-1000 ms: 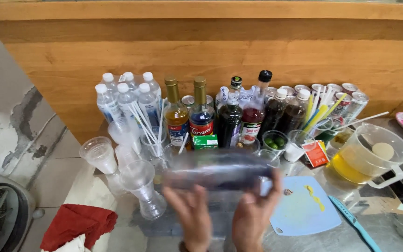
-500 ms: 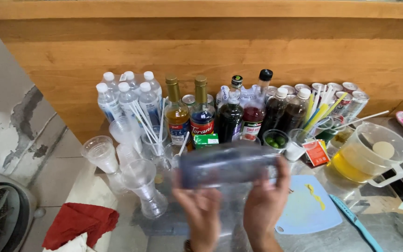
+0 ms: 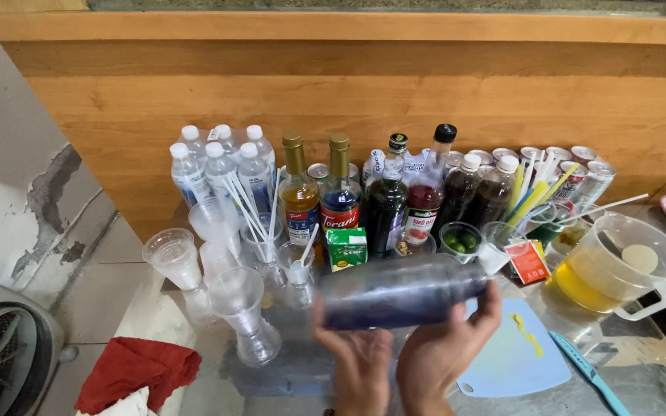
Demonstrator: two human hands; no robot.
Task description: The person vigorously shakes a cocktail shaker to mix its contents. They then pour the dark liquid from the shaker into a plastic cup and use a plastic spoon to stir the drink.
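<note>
Far left: a red cloth (image 3: 136,370) lies low on the floor, beside a grey fan housing (image 3: 1,354).
Cups: clear plastic cups (image 3: 175,258) stand in stacks at the desk's left edge, white straws (image 3: 248,204) poking up among them.
Back row, left: water bottles (image 3: 221,166) with white caps, packed tight against the wooden wall.
Back row, middle: two gold-capped syrup bottles (image 3: 317,189), then dark syrup bottles (image 3: 425,192), a small green carton (image 3: 346,246) just in front.
Left hand: the left hand (image 3: 360,366) is up under the shaker's left end, fingers curled onto it, gripping.
Shaker: the clear shaker (image 3: 402,291) with dark bluish liquid is held above the desk (image 3: 657,385), in front of the bottles, blurred.
Long axis: lying nearly level, running left to right, right end tipped a touch higher.
Pointing: the narrower right end aims toward the jug; which end is the lid, I cannot tell through the blur.
Right hand: the right hand (image 3: 445,350) cups the shaker's right half from below, fingertips wrapped over the far end, gripping.
Board: a pale blue cutting board (image 3: 514,358) sits on the desk just right of the hands, a blue-handled knife (image 3: 591,377) beside it.
Far right: a clear jug (image 3: 618,270) of yellow liquid, cans (image 3: 572,166) and coloured straws (image 3: 533,192) behind it.
</note>
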